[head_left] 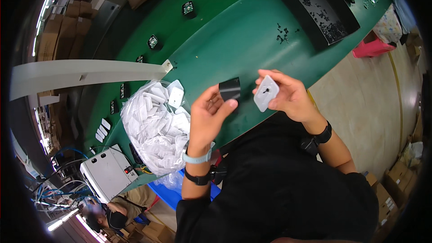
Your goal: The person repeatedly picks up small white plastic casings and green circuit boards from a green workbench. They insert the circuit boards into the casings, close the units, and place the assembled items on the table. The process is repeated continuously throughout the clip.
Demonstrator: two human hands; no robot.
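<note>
Between thumb and fingers, my left hand grips a small black box-shaped housing. A white rectangular plastic cover with rounded corners is held in my right hand, tilted upright. On the cover's face sits a small dark part, too small to name surely. The two held pieces are close together but apart, above the green table's near edge. Left of my left hand lies a clear plastic bag full of similar white covers, one of them lying at its open top.
A black open box holding small dark parts stands at the far right. Several such parts lie beside it. Black housings with circuit boards line the green surface beyond. A pale metal post crosses at left, above a white machine.
</note>
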